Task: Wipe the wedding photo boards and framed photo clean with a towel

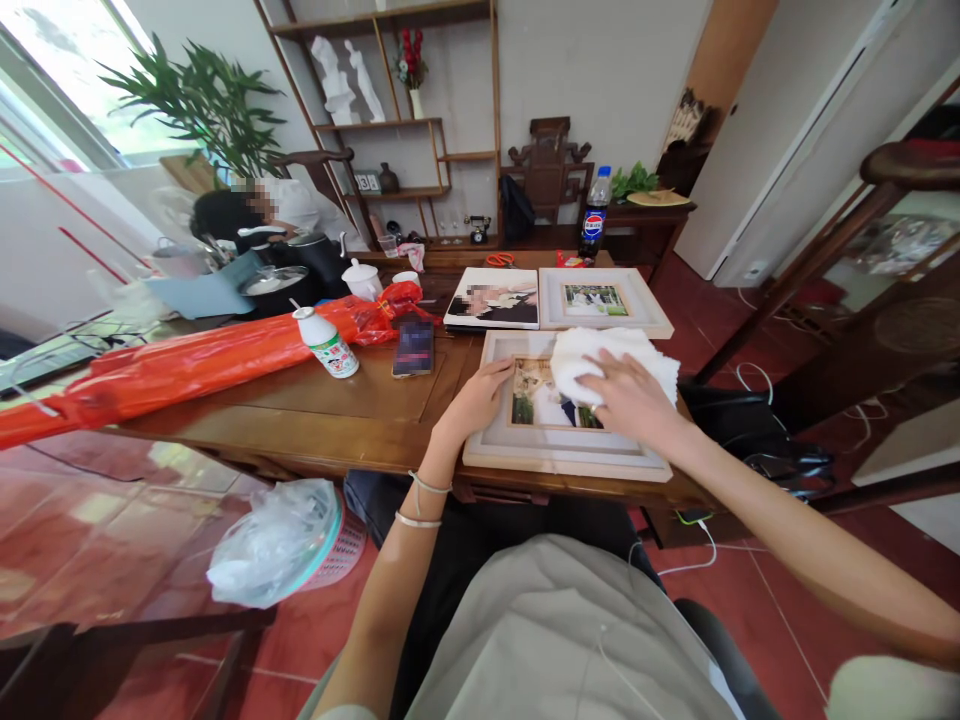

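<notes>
Shirt [540, 630], spread hands [478, 398] [631, 398], touching frame [562, 457], cloth [637, 348]

My brown wooden table [367, 418]
Pale rectangular picture frame [540, 410] under my left hand [481, 398]; dark phone [413, 348], white plastic bottle [327, 343] leftward.

One wide head-worn view, facing forward and down, over the wearer's shirt [555, 630] and the table's [382, 400] near edge; hands [634, 395] close, wall shelf [390, 124] farthest, past far edge.
</notes>
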Available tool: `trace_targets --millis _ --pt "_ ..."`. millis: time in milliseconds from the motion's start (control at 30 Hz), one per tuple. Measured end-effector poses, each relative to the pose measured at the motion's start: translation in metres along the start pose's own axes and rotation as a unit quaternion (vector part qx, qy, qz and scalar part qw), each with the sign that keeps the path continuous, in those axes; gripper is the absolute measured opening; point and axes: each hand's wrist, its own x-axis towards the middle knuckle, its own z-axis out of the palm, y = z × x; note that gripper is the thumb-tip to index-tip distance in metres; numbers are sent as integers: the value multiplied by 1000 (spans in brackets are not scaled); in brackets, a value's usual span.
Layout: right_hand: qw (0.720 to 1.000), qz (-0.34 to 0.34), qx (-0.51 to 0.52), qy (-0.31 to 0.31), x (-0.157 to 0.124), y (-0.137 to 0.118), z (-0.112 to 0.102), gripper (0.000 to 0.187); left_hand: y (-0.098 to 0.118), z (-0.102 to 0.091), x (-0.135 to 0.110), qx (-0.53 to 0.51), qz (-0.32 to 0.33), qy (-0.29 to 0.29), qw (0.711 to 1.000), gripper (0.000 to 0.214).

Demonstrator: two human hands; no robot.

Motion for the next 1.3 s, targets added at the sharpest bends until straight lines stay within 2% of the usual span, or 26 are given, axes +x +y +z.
trace_targets --millis 100,200,267,333,500,567,633,733,900,967,1033,1133,1300 --pt "999 24 -43 19 34 28 2 48 0 0 -1 -3 -1 2 1000 48" --pt "999 13 -45 -12 53 29 0 45 0 0 -1 2 1 5 1000 49" --pt "998 -5 -38 -39 52 13 -3 44 1 0 -1 6 0 6 1000 50" --pt "998 -28 -25 -55 39 -12 -9 43 1 0 -1 9 -2 3 1000 51" --pt "986 -110 64 -108 -18 -80 -35 40 3 -1 0 3 -2 -1 1000 52" --pt "981 -131 88 -117 -33 -98 -43 40 4 -2 1 0 0 -3 1000 50" --pt "980 -122 94 -124 -35 -107 -44 43 5 -3 1 -3 0 -3 1000 48" --pt "985 -75 83 -134 -17 -99 -31 50 5 -4 1 -13 1 0 1000 47" --pt "996 -36 14 -79 32 -49 -6 50 4 -2 1 -21 12 5 1000 52" --pt "997 -26 -10 -68 45 -36 -2 47 3 0 1 -14 5 10 1000 53" --pt "997 -20 -27 -69 49 -36 -4 44 2 0 0 -11 1 12 1000 53" --pt "995 -26 -33 -86 38 -60 -17 37 2 0 0 -13 9 7 1000 51" --pt "987 -115 -7 -116 6 -123 -45 27 0 0 3 3 0 -1 1000 47"
